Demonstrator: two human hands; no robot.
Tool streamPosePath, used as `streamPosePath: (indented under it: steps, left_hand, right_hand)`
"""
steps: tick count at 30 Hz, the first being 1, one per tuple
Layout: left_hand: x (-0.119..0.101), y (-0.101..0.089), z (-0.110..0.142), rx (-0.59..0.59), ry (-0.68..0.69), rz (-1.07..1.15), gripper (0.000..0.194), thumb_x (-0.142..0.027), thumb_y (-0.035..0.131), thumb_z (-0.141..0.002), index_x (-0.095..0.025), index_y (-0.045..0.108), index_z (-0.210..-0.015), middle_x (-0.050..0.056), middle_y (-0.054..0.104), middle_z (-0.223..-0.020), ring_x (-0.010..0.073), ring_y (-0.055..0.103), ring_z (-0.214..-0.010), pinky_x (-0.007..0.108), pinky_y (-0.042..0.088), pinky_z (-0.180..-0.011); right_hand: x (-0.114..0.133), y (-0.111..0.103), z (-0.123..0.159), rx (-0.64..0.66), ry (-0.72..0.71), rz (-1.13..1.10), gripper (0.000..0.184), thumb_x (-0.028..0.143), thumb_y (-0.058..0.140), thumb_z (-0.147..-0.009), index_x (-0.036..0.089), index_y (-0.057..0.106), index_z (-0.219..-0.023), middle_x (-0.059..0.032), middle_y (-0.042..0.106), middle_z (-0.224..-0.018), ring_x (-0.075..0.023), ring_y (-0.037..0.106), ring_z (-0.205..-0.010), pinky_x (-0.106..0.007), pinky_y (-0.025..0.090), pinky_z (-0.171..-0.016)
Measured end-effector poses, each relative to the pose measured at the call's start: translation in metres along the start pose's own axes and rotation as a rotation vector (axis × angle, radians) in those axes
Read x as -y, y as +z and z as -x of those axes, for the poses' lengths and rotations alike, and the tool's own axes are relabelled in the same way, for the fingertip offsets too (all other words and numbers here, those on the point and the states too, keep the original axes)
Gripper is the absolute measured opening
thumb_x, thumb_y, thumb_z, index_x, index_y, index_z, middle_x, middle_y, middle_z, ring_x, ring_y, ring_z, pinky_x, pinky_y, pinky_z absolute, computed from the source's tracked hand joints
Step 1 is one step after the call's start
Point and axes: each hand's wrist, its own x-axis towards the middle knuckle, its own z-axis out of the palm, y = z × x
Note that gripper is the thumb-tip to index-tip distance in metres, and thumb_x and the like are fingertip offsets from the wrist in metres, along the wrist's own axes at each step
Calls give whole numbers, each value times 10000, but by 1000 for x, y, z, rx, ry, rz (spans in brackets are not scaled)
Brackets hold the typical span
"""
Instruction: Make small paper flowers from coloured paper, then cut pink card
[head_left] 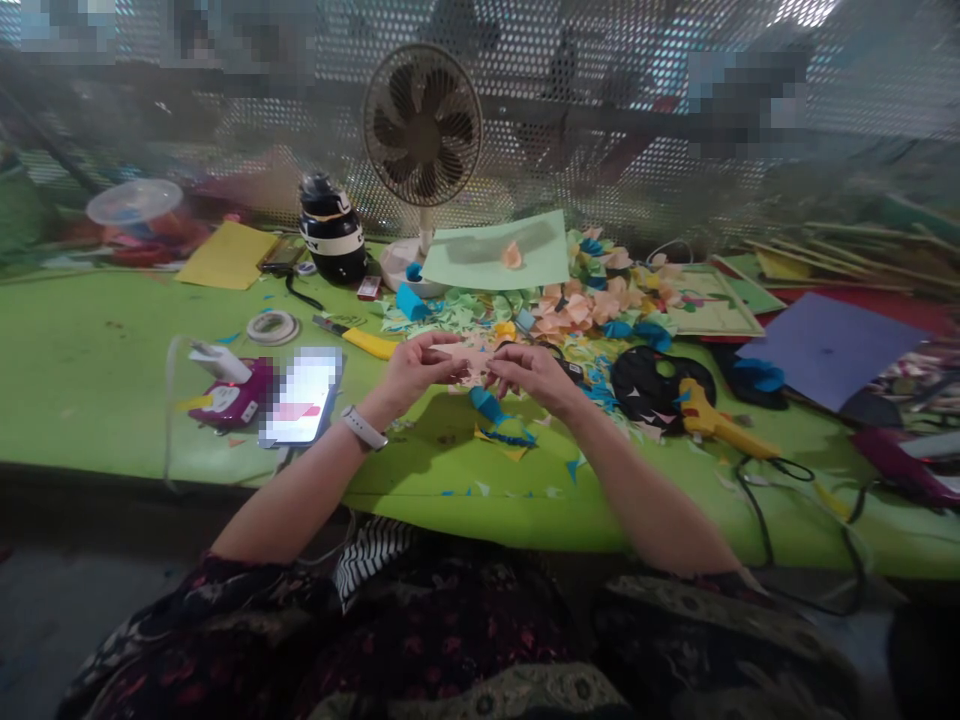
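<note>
Paper piece (475,364) held, near side of fan (423,128).
I've got left hand (418,372) and right hand (531,376) fingers pinched on it.

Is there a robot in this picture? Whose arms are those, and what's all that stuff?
No robot here! These are a person's own bare arms. There's just one picture, from a camera worn on their head, looking forward and down.

The left hand wears a band on its wrist. It and the right hand hold a small piece of peach paper between their fingers.

On the green table are a fan, a lit phone, a purple sheet and lots of crumpled paper pieces. Some tiny scraps are too small to make out.
</note>
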Motion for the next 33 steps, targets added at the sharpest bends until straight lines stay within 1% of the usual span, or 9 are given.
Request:
streamPosePath:
  steps: [3, 9, 13, 16, 20, 23, 26, 29, 33]
  left_hand:
    - [1, 3, 2, 21, -15, -19, 581, -299, 898, -678, -122, 628, -1161, 24, 765, -771, 170, 749, -749, 312, 609, -739]
    - [-2, 3, 2, 28, -11, -75, 544, -284, 889, -684, -126, 643, -1143, 49, 776, -782, 192, 754, -771, 310, 598, -721]
    - [-8, -4, 0, -84, 30, -59, 462, -257, 854, -732, -138, 640, -1123, 63, 788, -842, 194, 760, -823, 327, 593, -784]
    - [-8, -4, -2, -189, 29, 11, 425, -277, 848, -746, -155, 644, -1098, 59, 787, -884, 179, 755, -846, 310, 589, -789]
    - [1, 6, -2, -103, -45, 116, 372, -434, 842, -744, -159, 689, -941, 47, 768, -879, 168, 740, -839, 304, 593, -779]
    - [5, 9, -1, -71, -42, 141, 367, -458, 865, -704, -152, 690, -806, 8, 727, -791, 135, 716, -769, 292, 588, -790]
    - [2, 5, -1, -43, -77, 135, 339, -430, 873, -701, -154, 694, -781, 8, 721, -769, 121, 699, -727, 270, 586, -744]
    - [-1, 1, 0, 4, -113, 121, 305, -402, 861, -725, -150, 697, -774, 21, 727, -763, 117, 690, -697, 253, 586, -695]
    - [-2, 1, 1, 24, -131, 117, 276, -374, 848, -743, -140, 707, -785, 20, 715, -740, 111, 682, -673, 273, 603, -705]
  right_hand:
    - [-2, 6, -1, -20, -26, 4, 390, 548, 741, -745, 186, 600, -714, -23, 681, -642, -110, 601, -497, -244, 490, -509]
    - [-4, 15, 0, -77, -85, -4, 488, 657, 733, -734, 198, 571, -700, -2, 647, -618, -101, 566, -468, -255, 500, -493]
    - [-2, 12, 0, -161, -72, -44, 520, 694, 744, -702, 202, 578, -690, -2, 645, -601, -101, 558, -460, -253, 507, -490]
    - [-3, 14, -1, -254, -44, -116, 548, 716, 760, -662, 201, 573, -678, -4, 648, -594, -94, 547, -442, -232, 466, -447]
    - [-6, 28, 1, -256, 5, -197, 532, 692, 763, -669, 189, 595, -705, -25, 684, -653, -99, 581, -449, -218, 421, -419]
    - [-6, 32, 5, -179, 15, -194, 451, 619, 732, -739, 182, 621, -756, -36, 702, -697, -116, 616, -482, -240, 473, -470]
    - [-5, 26, 7, -210, -97, -91, 333, 493, 723, -763, 184, 662, -871, -27, 695, -736, -127, 625, -561, -271, 524, -556]
    - [-5, 17, 7, -238, -275, 110, 315, 375, 736, -743, 213, 697, -1011, -38, 709, -868, -141, 624, -674, -285, 531, -617]
    - [-4, 12, 6, -195, -475, 323, 139, 349, 670, -837, 261, 759, -898, -63, 712, -928, -194, 646, -813, -343, 549, -709]
